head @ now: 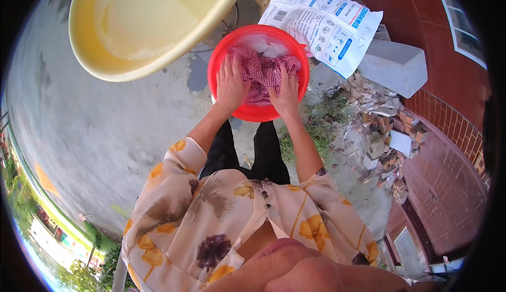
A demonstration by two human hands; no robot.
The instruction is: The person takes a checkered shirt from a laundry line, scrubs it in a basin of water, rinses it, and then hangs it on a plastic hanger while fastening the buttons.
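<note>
In front of me a round red plastic basin [263, 114] holds a bunched red-and-white checked cloth [261, 70]. Behind the cloth, at the basin's far side, lies something whitish and translucent, perhaps a wet bag or suds; I cannot tell which. My left hand [231, 82] rests flat on the left part of the cloth, fingers slightly spread and pointing away from me. On the cloth's right part lies my right hand [285, 92], its fingers also extended, the thumb apart. Neither hand is closed around the fabric, as far as the view shows.
A large yellow basin [130, 74] with cloudy, sudsy liquid stands at the upper left. A printed white plastic bag [336, 27] lies right of the red basin, by a grey block [395, 66]. Broken bricks [385, 124] and rubble lie along the wall at right.
</note>
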